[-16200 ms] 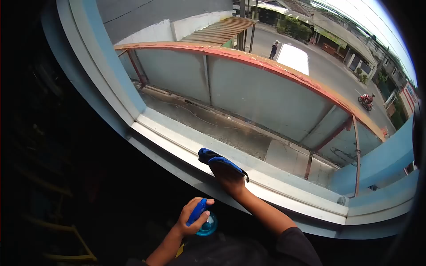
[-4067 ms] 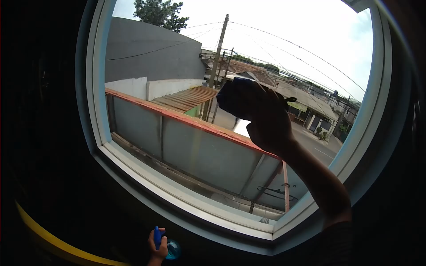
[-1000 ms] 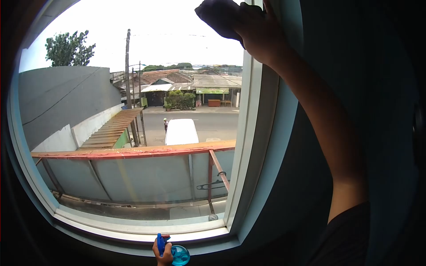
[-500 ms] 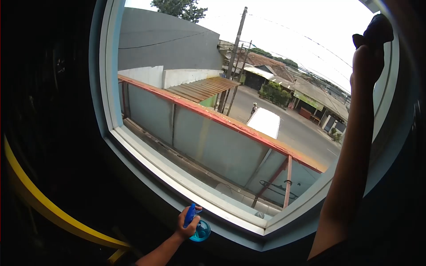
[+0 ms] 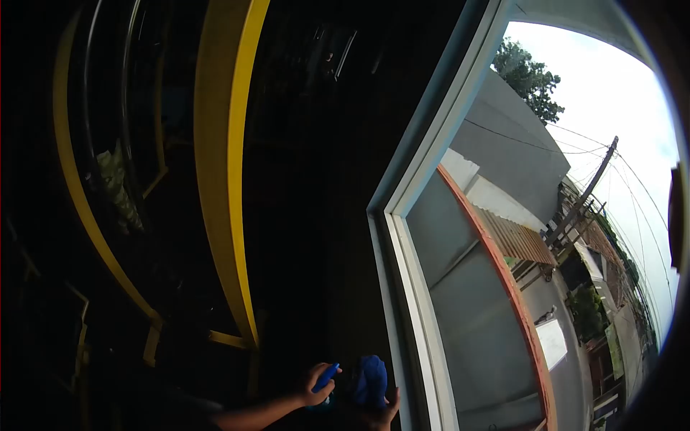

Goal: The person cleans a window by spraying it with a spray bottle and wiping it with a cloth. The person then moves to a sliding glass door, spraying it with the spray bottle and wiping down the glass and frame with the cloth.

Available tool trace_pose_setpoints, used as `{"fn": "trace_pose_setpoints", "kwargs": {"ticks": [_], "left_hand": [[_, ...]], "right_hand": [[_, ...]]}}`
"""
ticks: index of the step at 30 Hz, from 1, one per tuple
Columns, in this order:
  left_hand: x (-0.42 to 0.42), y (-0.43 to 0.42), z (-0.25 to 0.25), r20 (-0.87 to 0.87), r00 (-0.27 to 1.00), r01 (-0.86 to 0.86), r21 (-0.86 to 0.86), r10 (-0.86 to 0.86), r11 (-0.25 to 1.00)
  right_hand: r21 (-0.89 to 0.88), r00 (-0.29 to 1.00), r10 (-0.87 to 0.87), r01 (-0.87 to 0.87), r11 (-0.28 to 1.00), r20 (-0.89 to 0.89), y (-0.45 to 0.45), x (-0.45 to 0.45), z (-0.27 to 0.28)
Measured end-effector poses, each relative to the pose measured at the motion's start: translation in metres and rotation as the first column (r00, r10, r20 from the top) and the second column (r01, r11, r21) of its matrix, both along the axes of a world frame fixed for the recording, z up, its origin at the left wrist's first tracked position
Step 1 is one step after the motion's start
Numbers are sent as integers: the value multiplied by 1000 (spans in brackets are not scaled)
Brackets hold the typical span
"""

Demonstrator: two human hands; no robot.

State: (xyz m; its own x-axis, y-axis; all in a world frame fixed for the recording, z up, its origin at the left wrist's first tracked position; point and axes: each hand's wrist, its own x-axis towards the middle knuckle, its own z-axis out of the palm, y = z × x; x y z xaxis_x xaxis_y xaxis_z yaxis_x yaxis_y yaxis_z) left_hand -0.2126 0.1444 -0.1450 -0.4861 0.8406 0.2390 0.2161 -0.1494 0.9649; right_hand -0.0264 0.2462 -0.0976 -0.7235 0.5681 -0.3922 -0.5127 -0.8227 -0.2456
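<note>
Low in the view, my left hand (image 5: pixel 315 383) is closed around a spray bottle with a blue trigger head (image 5: pixel 327 376). Most of the bottle's body is lost in shadow below the fingers. Just to the right, my right hand (image 5: pixel 391 409) holds a bunched blue cloth (image 5: pixel 371 381), with the thumb side showing and the other fingers hidden behind it. A small gap separates the cloth from the spray head. Both hands are beside the lower left part of the window frame (image 5: pixel 413 287).
Yellow curved metal bars (image 5: pixel 223 158) stand in the dark room at left. Through the window are a red-topped railing (image 5: pixel 496 266), a grey wall (image 5: pixel 521 129), a utility pole (image 5: pixel 586 190) and a street with a white vehicle (image 5: pixel 551 343).
My right hand has come down from the window's upper right with the cloth, to beside the spray bottle. My view has turned left and tilted. The left hand still grips the bottle.
</note>
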Motion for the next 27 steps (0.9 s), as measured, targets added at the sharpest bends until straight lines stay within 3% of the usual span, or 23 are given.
{"fn": "trace_pose_setpoints", "kwargs": {"ticks": [1,3,5,8,9,11,12,14,15,17,18,20,22,23,25,26,27], "left_hand": [[-7,-10,-9,4,996,-88,-6,88,996],[-16,-29,-35,-123,975,-172,111,186,979],[-17,-53,-51,-114,918,-367,120,380,923],[0,-94,-67,-94,849,-489,227,519,842],[4,-115,-68,-163,867,-471,38,471,881],[23,-146,-66,-170,834,-541,-71,525,838],[35,-162,-68,-165,791,-607,-91,589,789],[58,-189,-71,-209,666,-727,33,716,686],[67,-208,-64,-247,627,-766,-24,739,642],[93,-241,-59,-70,609,-771,-287,790,569],[104,-255,-59,-63,573,-794,-287,817,536],[121,-281,-57,-263,358,-925,-230,896,302],[138,-306,-48,-269,204,-966,-213,941,148],[147,-312,-48,-282,99,-979,-199,954,43],[174,-339,-64,-213,-53,-969,-224,976,-102],[185,-356,-61,-187,-143,-965,-193,972,-180],[196,-371,-58,-160,-229,-953,-165,960,-255]], "right_hand": [[-6,996,88,-88,996,4,-3,-3,-19],[-47,890,153,-148,988,429,-7,-14,-51],[118,846,366,-440,890,388,-5,-32,-76],[-12,630,565,-661,750,533,7,-57,-95],[-41,543,642,-745,666,541,12,-61,-109],[-118,343,757,-869,481,555,16,-78,-139],[-151,254,792,-906,396,556,18,-86,-159],[-205,96,822,-947,249,561,18,-101,-186],[-225,28,825,-956,187,565,16,-108,-191],[-188,-76,803,-981,45,591,6,-120,-193],[132,88,724,-991,-4,684,-1,-122,-194],[693,463,616,-694,-196,637,-17,-130,-195],[924,712,626,-87,-371,318,-34,-141,-197],[920,683,653,-71,-386,327,-35,-148,-204],[786,420,664,-342,-515,619,-40,-167,-238],[780,409,665,-329,-532,625,-62,-179,-239],[529,38,765,-744,-408,643,-89,-193,-241]]}}
